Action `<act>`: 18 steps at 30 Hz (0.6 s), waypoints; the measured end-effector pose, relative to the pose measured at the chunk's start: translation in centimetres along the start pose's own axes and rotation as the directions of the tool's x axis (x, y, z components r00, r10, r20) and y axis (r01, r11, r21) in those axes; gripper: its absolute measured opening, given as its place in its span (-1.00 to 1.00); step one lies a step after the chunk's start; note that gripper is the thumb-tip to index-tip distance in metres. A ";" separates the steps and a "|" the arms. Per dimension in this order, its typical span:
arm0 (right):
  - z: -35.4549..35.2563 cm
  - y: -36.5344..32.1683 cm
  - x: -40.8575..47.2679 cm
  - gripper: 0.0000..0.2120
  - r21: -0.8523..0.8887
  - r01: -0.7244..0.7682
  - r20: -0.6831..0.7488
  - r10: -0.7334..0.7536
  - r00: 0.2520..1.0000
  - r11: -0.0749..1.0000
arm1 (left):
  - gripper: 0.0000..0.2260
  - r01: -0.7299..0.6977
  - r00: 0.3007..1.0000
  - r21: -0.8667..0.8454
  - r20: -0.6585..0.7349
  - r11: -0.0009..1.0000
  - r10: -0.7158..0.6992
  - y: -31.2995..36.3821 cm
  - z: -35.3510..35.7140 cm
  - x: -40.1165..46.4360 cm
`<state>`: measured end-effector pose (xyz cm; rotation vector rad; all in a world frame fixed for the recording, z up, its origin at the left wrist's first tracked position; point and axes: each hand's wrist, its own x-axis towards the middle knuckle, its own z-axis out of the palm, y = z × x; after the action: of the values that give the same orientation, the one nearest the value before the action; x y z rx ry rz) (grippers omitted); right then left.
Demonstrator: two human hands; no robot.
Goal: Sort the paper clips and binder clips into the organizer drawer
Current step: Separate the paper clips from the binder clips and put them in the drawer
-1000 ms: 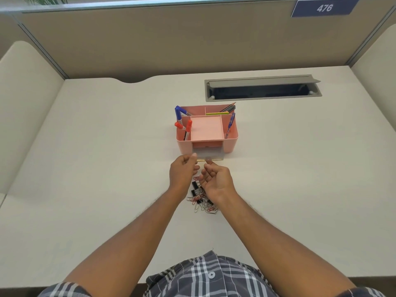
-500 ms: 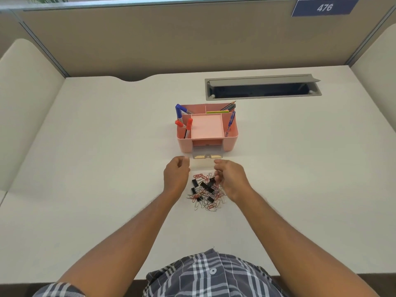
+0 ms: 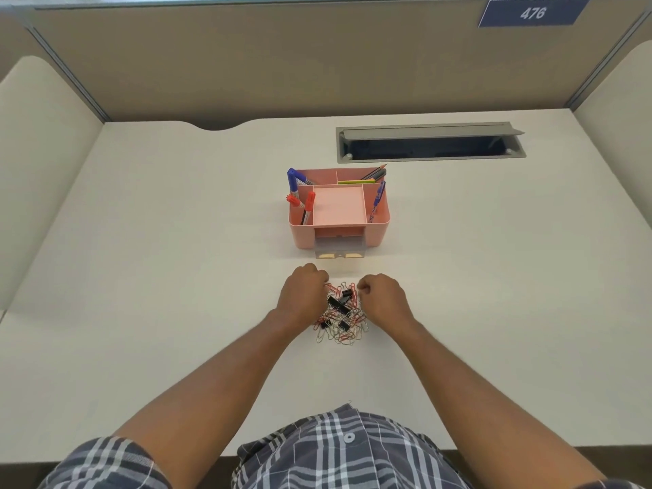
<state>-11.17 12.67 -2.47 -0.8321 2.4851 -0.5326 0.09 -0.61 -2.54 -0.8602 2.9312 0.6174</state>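
At frame centre the left hand (image 3: pixel 304 294) and right hand (image 3: pixel 382 298), both curled with grip unclear, flank the mixed clip pile (image 3: pixel 340 314) on the table (image 3: pixel 176 277), likely to pick clips for the drawer (image 3: pixel 339 249) pulled open just above.

A grey cable hatch (image 3: pixel 430 142) lies open in the white desk (image 3: pixel 176 241), below a blue sign (image 3: pixel 532 12) (number 476).

An office cubicle: a pale desk (image 3: pixel 158 277) walled by beige partitions (image 3: pixel 282 65), a blue number plate (image 3: pixel 532 12) reading 476 at the far right, and a grey cable hatch (image 3: pixel 430 141) in the desktop.
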 end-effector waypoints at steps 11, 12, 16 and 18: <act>1.3 -0.4 0.2 -0.79 -0.126 0.174 -0.008 -0.176 0.984 0.977 | -0.89 -0.043 0.999 -0.004 0.024 0.999 0.043 0.4 0.6 0.0; 1.4 -0.5 0.1 -0.81 -0.130 0.178 -0.012 -0.181 0.983 0.975 | -0.90 -0.044 0.999 -0.001 0.032 0.999 0.044 0.5 0.6 0.0; 1.6 -0.5 0.0 -0.83 -0.115 0.184 -0.002 -0.185 0.983 0.976 | -0.92 -0.037 0.998 -0.002 0.055 0.999 0.037 0.8 0.4 0.0; 1.4 -0.4 0.1 -0.90 -0.102 0.180 0.010 -0.180 0.984 0.978 | -0.93 -0.026 0.998 -0.021 0.065 0.999 0.027 1.0 0.4 0.0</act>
<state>-10.29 12.00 -3.39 -1.1051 2.4671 -0.4684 -0.41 0.28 -2.52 -0.7883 2.8874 0.6649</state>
